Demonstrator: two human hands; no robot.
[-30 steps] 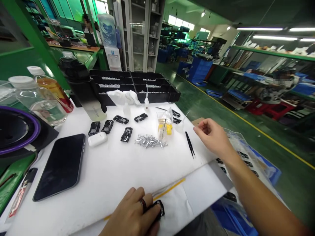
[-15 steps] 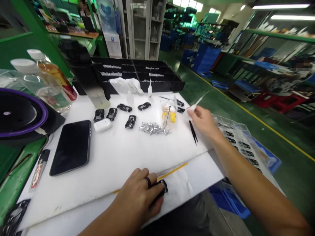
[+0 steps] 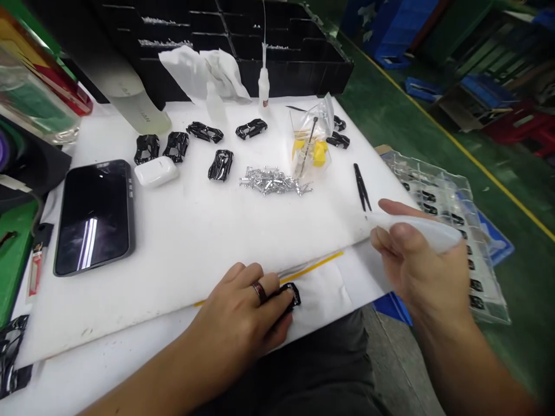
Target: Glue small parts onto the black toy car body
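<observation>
My left hand [image 3: 247,309] is closed on a small black toy car [image 3: 295,293] at the front edge of the foam board, its fingers covering most of the car. Off to the right, my right hand [image 3: 418,271] grips a whitish needle-tip squeeze bottle [image 3: 433,230], tipped over with its narrow end towards the left. Black tweezers [image 3: 362,188] lie just beyond that hand. Several more black toy cars, one of them this car [image 3: 221,166], rest farther back, near a pile of small silvery parts [image 3: 273,181].
A second needle-tip bottle [image 3: 264,86] stands before a black compartment tray [image 3: 299,72]. On the left lie a phone [image 3: 95,216] and a white earbud case [image 3: 156,171]. A clear holder with yellow pieces [image 3: 319,154] stands behind the pile. Right of the table is a clear divided tray [image 3: 489,294].
My right hand has brought the squeeze bottle nearer and turned it from tip-up to lying over. The view has tilted downward. My left hand keeps hold of the toy car.
</observation>
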